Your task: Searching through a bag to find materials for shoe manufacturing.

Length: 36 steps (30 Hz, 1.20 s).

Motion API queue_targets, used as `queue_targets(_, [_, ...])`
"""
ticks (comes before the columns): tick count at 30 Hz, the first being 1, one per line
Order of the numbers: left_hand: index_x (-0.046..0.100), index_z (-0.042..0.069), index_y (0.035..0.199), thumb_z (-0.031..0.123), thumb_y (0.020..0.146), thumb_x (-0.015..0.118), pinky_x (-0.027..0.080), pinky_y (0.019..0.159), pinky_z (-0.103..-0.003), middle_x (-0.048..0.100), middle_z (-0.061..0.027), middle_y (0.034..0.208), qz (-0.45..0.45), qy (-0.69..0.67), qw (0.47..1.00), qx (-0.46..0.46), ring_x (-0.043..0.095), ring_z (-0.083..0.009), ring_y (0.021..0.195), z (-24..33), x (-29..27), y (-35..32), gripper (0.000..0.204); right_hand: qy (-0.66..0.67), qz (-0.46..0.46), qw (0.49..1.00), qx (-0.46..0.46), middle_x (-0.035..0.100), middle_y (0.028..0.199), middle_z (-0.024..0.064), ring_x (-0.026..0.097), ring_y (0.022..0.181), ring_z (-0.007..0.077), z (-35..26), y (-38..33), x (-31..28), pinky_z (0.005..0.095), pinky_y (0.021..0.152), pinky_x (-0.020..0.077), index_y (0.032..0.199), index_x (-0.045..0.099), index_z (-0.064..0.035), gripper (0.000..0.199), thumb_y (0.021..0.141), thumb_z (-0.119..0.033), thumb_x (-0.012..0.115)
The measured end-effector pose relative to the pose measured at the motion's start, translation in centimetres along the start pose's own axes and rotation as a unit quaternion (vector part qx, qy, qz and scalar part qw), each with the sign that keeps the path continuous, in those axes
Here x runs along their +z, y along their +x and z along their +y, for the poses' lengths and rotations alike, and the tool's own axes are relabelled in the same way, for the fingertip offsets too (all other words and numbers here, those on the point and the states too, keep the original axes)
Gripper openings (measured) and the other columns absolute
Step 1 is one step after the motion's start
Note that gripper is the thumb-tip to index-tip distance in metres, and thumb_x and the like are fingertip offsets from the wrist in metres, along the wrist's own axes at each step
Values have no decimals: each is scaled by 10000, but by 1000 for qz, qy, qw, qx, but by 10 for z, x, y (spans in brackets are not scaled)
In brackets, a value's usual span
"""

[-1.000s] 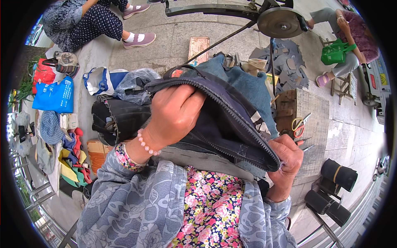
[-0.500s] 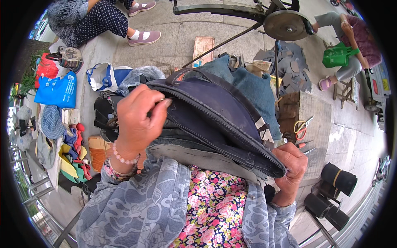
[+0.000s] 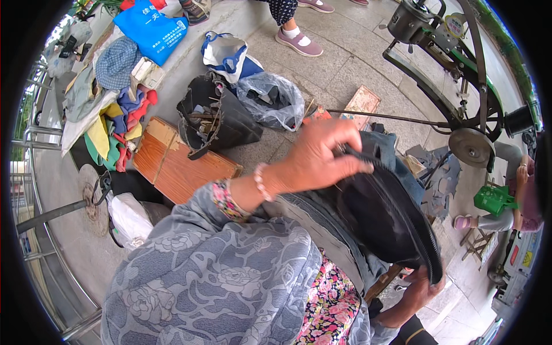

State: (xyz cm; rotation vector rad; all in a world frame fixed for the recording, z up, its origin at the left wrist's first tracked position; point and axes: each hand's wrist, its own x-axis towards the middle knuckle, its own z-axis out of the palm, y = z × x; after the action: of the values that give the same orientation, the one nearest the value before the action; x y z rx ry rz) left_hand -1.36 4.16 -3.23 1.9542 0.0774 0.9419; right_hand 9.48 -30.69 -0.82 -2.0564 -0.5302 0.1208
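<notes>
Dark zippered bag point(image 3: 379, 218) gripped by left hand point(image 3: 319, 158); right hand point(image 3: 417, 290) beneath.

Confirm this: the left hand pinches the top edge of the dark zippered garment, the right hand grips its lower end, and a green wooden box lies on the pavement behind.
Not quite. The head view shows the wooden box is brown-orange, not green. The rest holds: the left hand pinches the top edge of the dark zippered garment, and the right hand grips its lower end.

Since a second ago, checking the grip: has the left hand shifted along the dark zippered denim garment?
Yes. The left hand moved from the garment's left side up to its top edge, pinching there.
</notes>
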Motion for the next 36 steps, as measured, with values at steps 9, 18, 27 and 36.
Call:
queue_targets(9, [489, -35, 1303, 702, 620, 694, 372, 1041, -445, 513, -228, 1306, -49, 346, 920, 176, 490, -356, 1232, 81, -115, 30, 1025, 131, -88, 968, -193, 617, 729, 53, 574, 629, 163, -92, 83, 83, 267, 570, 446, 858, 656, 16, 225, 650, -68, 673])
queue_targets(18, [617, -1, 819, 18, 687, 658, 474, 604, -353, 604, -124, 720, -64, 193, 977, -70, 614, -277, 658, -10, -76, -26, 140, 100, -232, 948, -192, 696, 901, 99, 624, 713, 158, -116, 93, 117, 277, 587, 483, 969, 691, -22, 201, 780, -69, 744])
queue_targets(27, [667, 10, 902, 274, 822, 686, 469, 644, -390, 643, -198, 750, -64, 225, 905, -355, 604, -293, 652, -174, -37, -107, 277, 609, -128, 737, 265, 600, 840, 83, 470, 586, 121, -13, 135, 99, 273, 496, 409, 1112, 594, -21, 480, 945, -468, 552])
queue_targets(36, [645, 9, 838, 209, 735, 750, 488, 784, -452, 660, -192, 904, -135, 398, 749, -512, 632, -375, 889, -290, -119, -218, 248, 664, -106, 677, 298, 517, 1131, 191, 556, 995, 304, -40, 167, 152, 496, 880, 484, 1221, 375, -20, 530, 986, -493, 423])
